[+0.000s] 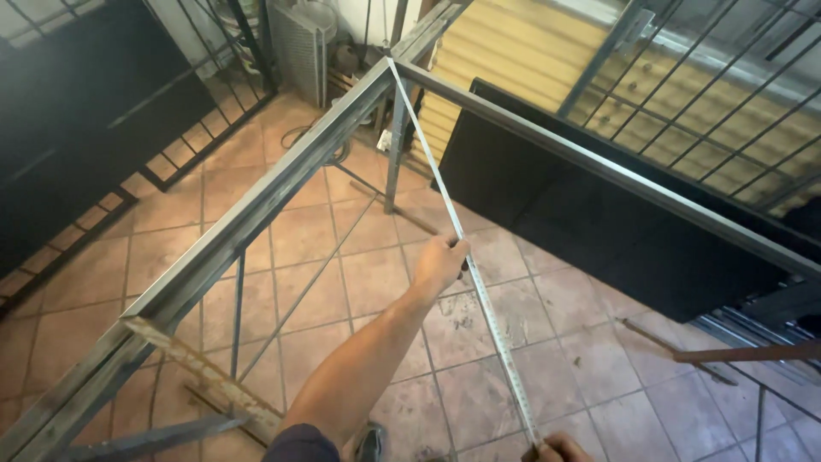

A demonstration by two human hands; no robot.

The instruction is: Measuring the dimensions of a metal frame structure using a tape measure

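Observation:
A grey steel frame (256, 205) stands on legs above the tiled floor, and its two rails meet at a far corner (391, 64). A tape measure blade (445, 201) runs taut from that corner diagonally back toward me. My left hand (440, 263) reaches out over the open middle of the frame and pinches the blade partway along. My right hand (558, 447) is at the bottom edge, only partly in view, with its fingers closed on the near end of the tape.
A black panel (599, 231) lies beyond the right rail, with barred gates (727, 94) above it. Dark gates (94, 111) lean at the left. Rusty bars lie at the right (735, 352) and lower left (205, 370). A white grille (299, 43) stands behind the corner.

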